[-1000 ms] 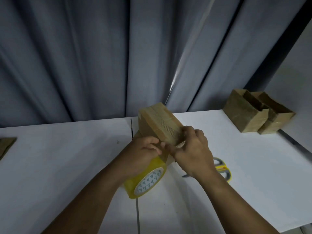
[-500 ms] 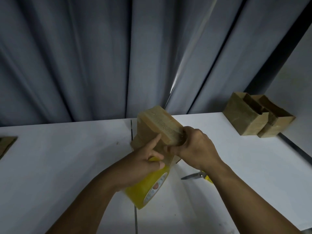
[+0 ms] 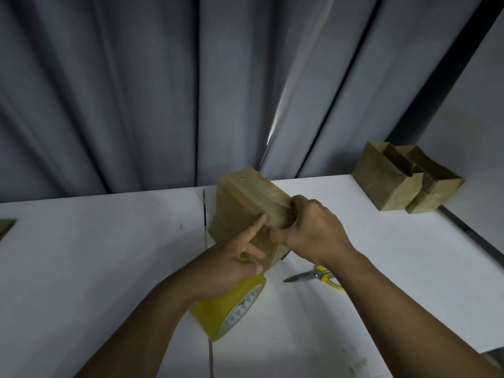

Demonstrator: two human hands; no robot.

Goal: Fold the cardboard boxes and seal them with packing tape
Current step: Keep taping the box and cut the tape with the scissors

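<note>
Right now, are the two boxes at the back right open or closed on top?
Open. Both cardboard boxes show dark interiors with flaps standing up, unsealed on top.

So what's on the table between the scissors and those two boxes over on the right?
Nothing: in the head view, the white table is bare between the scissors and the two open boxes.

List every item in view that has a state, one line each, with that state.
Box in hands: folded, tilted, taped on top.
Tape roll: held in left hand, index finger pressing on the box.
Right hand: gripping the box's near end.
Scissors: lying on the table, blades closed.
Two boxes at far right: tops open.
</note>
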